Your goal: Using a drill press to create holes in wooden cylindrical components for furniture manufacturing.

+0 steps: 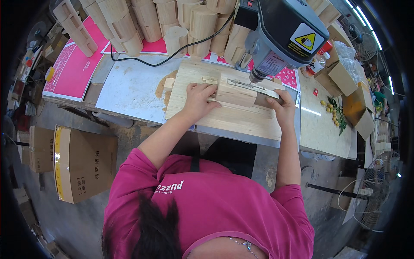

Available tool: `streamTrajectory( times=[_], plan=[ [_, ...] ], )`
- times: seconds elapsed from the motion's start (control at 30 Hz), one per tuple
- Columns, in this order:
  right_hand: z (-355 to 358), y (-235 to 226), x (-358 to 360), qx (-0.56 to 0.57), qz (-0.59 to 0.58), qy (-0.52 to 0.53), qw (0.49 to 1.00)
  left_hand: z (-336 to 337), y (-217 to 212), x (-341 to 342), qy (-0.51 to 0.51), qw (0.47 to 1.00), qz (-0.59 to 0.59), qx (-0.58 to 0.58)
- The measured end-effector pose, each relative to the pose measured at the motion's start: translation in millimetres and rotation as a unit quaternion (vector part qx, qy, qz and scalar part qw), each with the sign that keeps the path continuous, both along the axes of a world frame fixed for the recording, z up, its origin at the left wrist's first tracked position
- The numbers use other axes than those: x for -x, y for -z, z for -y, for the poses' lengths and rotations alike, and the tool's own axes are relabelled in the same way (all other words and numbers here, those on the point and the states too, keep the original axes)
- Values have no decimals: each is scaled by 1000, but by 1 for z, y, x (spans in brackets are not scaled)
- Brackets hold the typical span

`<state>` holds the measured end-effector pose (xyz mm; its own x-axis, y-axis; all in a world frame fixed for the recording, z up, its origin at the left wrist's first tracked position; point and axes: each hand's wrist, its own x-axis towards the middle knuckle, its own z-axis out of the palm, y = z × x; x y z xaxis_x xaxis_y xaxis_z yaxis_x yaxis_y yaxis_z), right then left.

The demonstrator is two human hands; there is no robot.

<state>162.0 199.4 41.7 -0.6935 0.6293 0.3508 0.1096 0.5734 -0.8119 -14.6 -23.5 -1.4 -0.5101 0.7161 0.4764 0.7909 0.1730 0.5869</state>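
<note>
A curved wooden block (pixel 236 93) lies on its side on a pale wooden board (pixel 224 118) under the bit of a grey drill press (pixel 284 32). My left hand (pixel 199 99) grips the block's left end, fingers curled over its edge. The right end, a dark hollow, is held by my right hand (pixel 280 108). A metal guide strip (pixel 252 87) runs along the board just behind the block. Sawdust (pixel 163 90) lies left of the board.
Rows of similar curved wooden pieces (pixel 172 21) stand along the bench's back on pink sheets (pixel 77 64). A black cable (pixel 164 60) crosses the bench. Cardboard boxes (pixel 82 162) sit on the floor at left, more boxes (pixel 345 77) and small yellow fruit (pixel 334 113) at right.
</note>
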Motion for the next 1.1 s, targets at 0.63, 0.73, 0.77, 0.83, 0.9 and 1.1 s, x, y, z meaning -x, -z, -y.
streamTrajectory(
  times=[0.63,0.73,0.77,0.83,0.9,1.1],
  plan=[
    [-4,-146,32,4,-238,-2,971,5,2,6,-13,999,-5,47],
    [-30,-179,52,-94,-215,18,972,1,2,5,-11,999,-8,42],
    [-37,-182,60,-93,-154,6,984,1,2,4,-10,999,-9,41],
    [-39,-178,65,-200,-123,46,971,0,4,4,-10,999,-5,41],
    [-13,-189,56,-244,-90,82,962,1,4,4,-11,999,-2,43],
    [42,-165,10,-297,-104,105,943,3,0,5,-12,998,9,54]
  ],
)
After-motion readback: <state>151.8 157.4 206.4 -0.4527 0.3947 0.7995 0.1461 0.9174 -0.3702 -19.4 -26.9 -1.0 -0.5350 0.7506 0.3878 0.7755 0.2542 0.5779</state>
